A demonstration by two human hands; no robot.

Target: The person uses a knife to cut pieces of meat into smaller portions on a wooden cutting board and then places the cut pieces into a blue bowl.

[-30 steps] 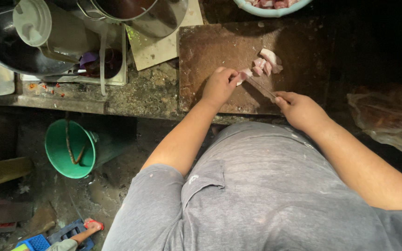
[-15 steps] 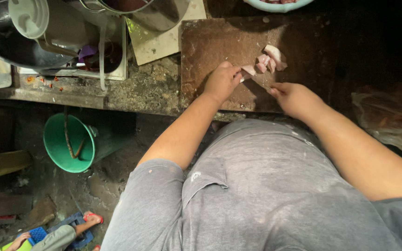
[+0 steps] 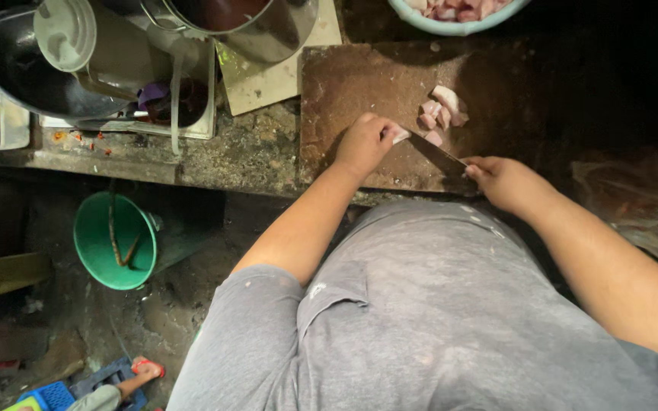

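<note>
While the left hand (image 3: 365, 143) pins pale meat (image 3: 400, 135), the right hand (image 3: 500, 181) clamps a knife (image 3: 437, 150)

Your knife (image 3: 439, 151) lies slanted across the brown cutting board (image 3: 359, 84), its tip at the pale pink strip of meat (image 3: 399, 135); cut pink chunks (image 3: 441, 110) sit nearer the board's far right corner.

Left of the hands, a steel pot (image 3: 257, 30), a dark pan (image 3: 17, 68) and a lidded jug (image 3: 66, 34) crowd the counter. Below them stands a green bucket (image 3: 108, 240). Above the hands, a bowl (image 3: 458, 15) of meat.
</note>
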